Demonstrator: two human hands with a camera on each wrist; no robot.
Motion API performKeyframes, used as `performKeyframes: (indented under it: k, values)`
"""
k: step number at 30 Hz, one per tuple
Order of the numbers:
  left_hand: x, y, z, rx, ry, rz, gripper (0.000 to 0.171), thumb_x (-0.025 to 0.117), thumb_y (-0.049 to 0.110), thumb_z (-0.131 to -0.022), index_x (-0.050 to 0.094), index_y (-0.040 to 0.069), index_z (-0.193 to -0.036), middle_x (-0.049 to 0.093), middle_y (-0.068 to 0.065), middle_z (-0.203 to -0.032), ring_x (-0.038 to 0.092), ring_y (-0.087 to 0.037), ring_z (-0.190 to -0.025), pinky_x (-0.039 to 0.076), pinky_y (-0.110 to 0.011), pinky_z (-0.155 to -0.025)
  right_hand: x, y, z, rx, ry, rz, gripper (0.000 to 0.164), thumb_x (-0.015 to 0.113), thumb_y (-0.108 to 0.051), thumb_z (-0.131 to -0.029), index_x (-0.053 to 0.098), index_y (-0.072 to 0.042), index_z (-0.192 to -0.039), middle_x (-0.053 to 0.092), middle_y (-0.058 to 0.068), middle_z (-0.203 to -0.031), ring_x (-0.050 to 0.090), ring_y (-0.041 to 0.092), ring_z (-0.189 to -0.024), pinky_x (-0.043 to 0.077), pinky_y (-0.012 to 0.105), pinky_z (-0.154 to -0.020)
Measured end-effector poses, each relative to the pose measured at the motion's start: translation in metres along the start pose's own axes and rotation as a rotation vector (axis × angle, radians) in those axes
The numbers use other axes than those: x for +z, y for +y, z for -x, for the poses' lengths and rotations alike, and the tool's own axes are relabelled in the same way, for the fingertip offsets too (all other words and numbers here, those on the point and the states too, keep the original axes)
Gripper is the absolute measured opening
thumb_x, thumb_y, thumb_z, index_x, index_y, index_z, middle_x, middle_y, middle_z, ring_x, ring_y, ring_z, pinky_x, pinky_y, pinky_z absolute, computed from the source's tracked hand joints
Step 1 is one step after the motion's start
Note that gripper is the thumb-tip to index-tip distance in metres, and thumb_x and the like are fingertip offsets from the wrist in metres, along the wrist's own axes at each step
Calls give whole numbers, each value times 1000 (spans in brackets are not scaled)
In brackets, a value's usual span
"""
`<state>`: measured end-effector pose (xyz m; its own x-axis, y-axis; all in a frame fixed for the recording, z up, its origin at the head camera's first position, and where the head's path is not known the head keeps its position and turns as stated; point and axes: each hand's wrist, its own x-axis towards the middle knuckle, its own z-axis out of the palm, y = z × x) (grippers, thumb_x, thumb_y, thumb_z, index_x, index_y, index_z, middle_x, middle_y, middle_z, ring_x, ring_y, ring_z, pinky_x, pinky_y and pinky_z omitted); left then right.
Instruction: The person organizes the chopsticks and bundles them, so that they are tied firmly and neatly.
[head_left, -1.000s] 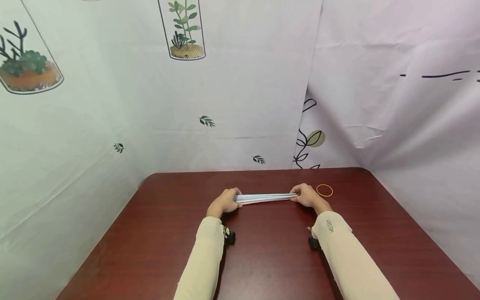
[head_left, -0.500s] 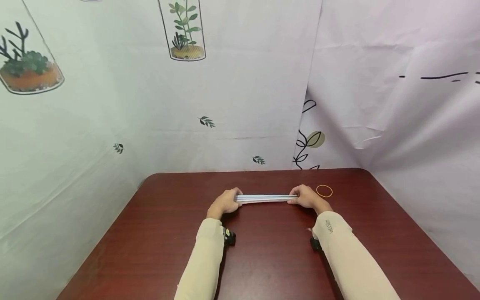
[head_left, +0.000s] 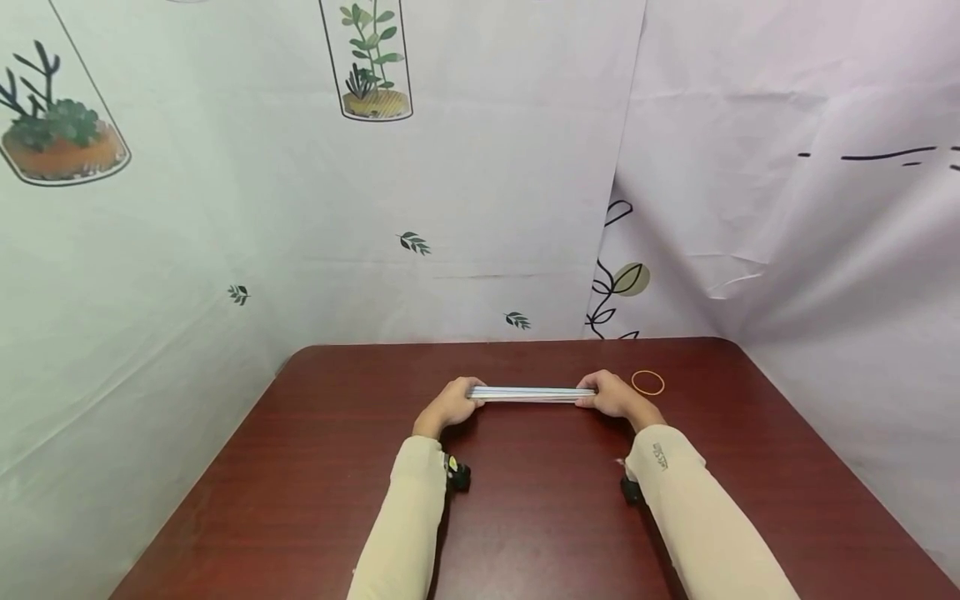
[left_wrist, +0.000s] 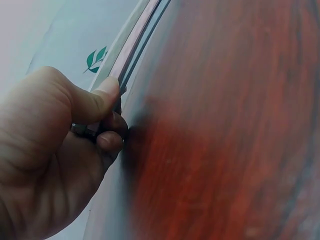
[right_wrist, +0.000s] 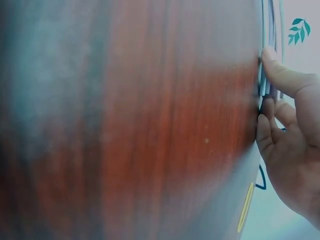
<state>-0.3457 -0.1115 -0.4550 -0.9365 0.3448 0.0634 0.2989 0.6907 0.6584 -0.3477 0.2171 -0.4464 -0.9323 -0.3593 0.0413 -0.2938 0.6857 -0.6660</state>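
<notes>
A bundle of long, thin, pale sticks (head_left: 532, 394) in white, light blue and pink lies crosswise between the two hands near the table's far side. My left hand (head_left: 452, 402) pinches its left end, thumb on the near side. At the other end my right hand (head_left: 615, 395) grips the bundle between thumb and fingers. The left wrist view shows the thumb (left_wrist: 97, 97) pressed along the layered sticks (left_wrist: 131, 50), fingertips curled beneath. In the right wrist view the stick ends (right_wrist: 265, 90) show between thumb and fingers. Whether the sticks are straws I cannot tell.
A thin yellow ring, like a rubber band (head_left: 633, 383), lies on the dark red-brown table (head_left: 525, 508) just right of the right hand. Behind the table hangs a pale printed cloth (head_left: 480, 183) with plant drawings, also along both sides.
The sticks were slightly fanned apart a second ago and now lie closer together and more level. Both hands have stayed almost in place, keeping their grip.
</notes>
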Motion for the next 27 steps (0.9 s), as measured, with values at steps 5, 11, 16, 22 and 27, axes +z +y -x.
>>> performKeyframes:
  k: [5,11,16,22,27]
  values:
    - [1,-2,-2,18,6,29,29,61,3,-94,63,-4,-122,65,-17,-118,60,-30,-109,46,-46,-96,-3,-2,4,-61,-24,-2,10,70,-13,-91,71,-4,-90,64,4,-82,54,19,-76,44,33,-73]
    - [-1,-3,-2,15,15,82,27,60,2,-95,63,-6,-121,65,-17,-116,61,-28,-105,47,-45,-94,-1,0,-1,-7,-32,-31,17,70,-20,-92,68,-3,-93,60,3,-81,51,17,-74,42,32,-70]
    - [-6,1,0,13,28,113,25,59,2,-96,63,-6,-119,66,-16,-113,61,-25,-99,49,-44,-91,0,-2,-3,-22,-13,-135,25,63,-24,-97,66,0,-104,61,4,-79,54,17,-72,46,31,-65]
    - [-13,6,-1,17,28,146,25,57,1,-96,63,-7,-119,66,-17,-111,61,-25,-95,49,-44,-90,-2,-6,-4,22,31,-365,36,63,-24,-98,66,3,-121,52,4,-70,49,17,-62,47,29,-57]
    - [-16,6,-1,36,6,156,23,57,-1,-96,63,-9,-116,66,-17,-108,61,-23,-92,49,-41,-87,-4,-7,-2,7,46,-396,37,72,-19,-92,68,5,-119,63,15,-82,52,18,-64,49,29,-59]
